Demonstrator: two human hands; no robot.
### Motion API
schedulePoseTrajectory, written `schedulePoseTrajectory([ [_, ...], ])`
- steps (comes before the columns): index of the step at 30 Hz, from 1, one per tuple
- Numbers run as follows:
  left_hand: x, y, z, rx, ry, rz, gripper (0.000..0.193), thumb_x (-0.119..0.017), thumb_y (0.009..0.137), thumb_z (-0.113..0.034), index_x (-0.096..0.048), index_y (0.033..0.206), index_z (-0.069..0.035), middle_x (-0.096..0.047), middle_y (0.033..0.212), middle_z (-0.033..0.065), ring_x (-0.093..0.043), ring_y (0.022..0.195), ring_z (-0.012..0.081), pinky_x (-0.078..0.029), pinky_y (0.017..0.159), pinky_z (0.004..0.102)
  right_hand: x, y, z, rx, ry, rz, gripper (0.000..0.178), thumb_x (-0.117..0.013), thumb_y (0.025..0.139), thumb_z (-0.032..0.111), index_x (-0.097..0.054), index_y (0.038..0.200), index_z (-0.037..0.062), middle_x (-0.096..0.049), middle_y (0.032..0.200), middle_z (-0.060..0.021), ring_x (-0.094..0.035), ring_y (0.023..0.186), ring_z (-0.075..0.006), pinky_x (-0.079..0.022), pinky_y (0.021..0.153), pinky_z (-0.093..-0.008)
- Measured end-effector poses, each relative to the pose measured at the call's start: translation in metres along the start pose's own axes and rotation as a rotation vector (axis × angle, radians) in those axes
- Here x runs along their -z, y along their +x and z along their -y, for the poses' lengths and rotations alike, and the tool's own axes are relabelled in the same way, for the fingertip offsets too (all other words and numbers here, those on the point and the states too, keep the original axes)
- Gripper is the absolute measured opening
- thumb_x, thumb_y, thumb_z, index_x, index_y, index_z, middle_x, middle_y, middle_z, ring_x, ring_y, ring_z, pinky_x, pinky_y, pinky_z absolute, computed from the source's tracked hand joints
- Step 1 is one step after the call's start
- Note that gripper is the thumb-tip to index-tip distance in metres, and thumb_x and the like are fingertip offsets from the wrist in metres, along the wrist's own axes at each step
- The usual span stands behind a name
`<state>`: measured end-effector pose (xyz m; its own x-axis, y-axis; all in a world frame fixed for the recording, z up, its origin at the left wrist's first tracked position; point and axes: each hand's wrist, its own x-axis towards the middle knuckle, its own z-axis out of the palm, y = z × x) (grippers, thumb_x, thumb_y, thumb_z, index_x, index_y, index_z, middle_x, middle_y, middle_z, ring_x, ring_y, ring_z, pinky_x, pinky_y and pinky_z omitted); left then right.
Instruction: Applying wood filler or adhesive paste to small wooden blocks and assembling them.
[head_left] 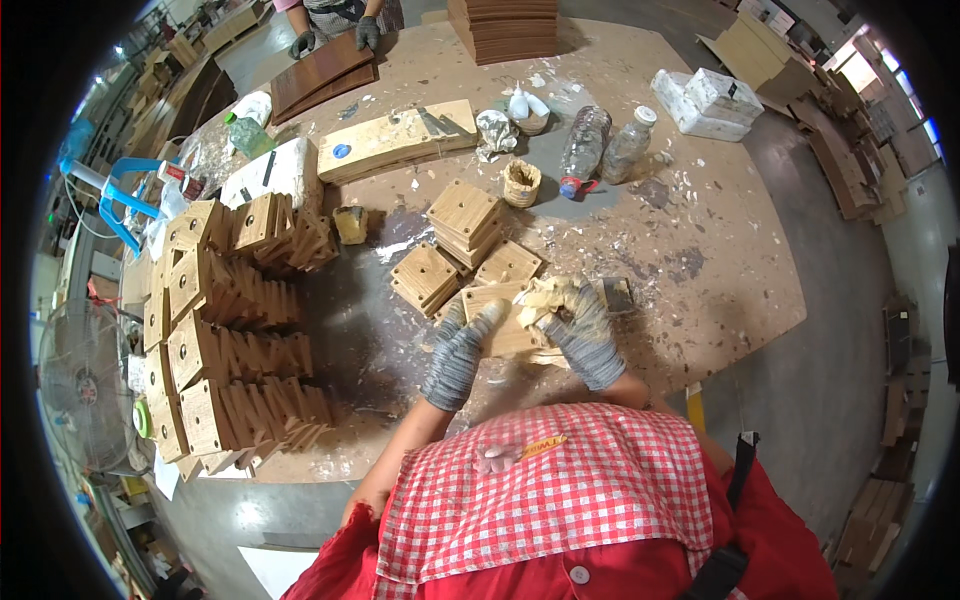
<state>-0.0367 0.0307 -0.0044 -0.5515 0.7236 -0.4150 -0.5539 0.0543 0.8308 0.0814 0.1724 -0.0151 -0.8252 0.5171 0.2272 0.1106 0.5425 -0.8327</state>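
Left hand partly closed, gripping block's left edge; right hand curled round bunched rag at block's right. Block at counter's near side. Likely wiping; next stroke calls for steady left grip.

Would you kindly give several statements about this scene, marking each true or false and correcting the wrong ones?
1. The grey-gloved left hand holds a flat light-brown wooden plate. True.
2. The grey-gloved right hand is empty. False: it holds a crumpled pale-yellow cloth.
3. Rows of square light-brown wooden pieces stand on the left of the spotted brown table. True.
4. A round, wire-caged fan stands at the picture's right. False: it is at the left.
5. A stack of dark-brown wooden boards lies near the table's far edge. True.
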Motion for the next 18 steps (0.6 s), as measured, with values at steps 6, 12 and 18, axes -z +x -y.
schedulePoseTrajectory([
  [6,0.020,0.004,0.031,0.092,0.008,0.188,0.045,-0.062,0.086,-0.017,-0.046,0.122,0.006,-0.062,0.109,0.0146,-0.061,0.093,0.0156,-0.052,0.075,0.0238,0.015,0.013,-0.032,-0.197,0.477,-0.237,0.013,-0.063,0.080,0.004,-0.063,0.092,0.0026,-0.062,0.088,-0.0058,-0.056,0.087,-0.0153,-0.046,0.083,-0.0318],
  [12,-0.003,-0.009,0.000,0.147,0.160,0.214,0.049,-0.066,0.082,-0.012,-0.043,0.124,0.000,-0.061,0.110,0.0116,-0.062,0.093,0.0178,-0.053,0.076,0.0264,0.022,0.017,0.000,0.151,0.224,0.079,0.029,-0.069,0.078,0.022,-0.064,0.103,0.0100,-0.057,0.105,-0.0075,-0.053,0.099,-0.0186,-0.045,0.090,-0.0331],
  [18,-0.008,-0.007,0.000,0.123,0.132,0.293,0.045,-0.064,0.081,-0.006,-0.047,0.123,-0.001,-0.062,0.100,0.0050,-0.060,0.085,0.0117,-0.050,0.072,0.0225,-0.003,0.012,0.005,-0.229,0.046,0.219,0.028,-0.068,0.076,0.016,-0.063,0.099,0.0008,-0.058,0.094,-0.0145,-0.057,0.088,-0.0276,-0.046,0.082,-0.0362],
])
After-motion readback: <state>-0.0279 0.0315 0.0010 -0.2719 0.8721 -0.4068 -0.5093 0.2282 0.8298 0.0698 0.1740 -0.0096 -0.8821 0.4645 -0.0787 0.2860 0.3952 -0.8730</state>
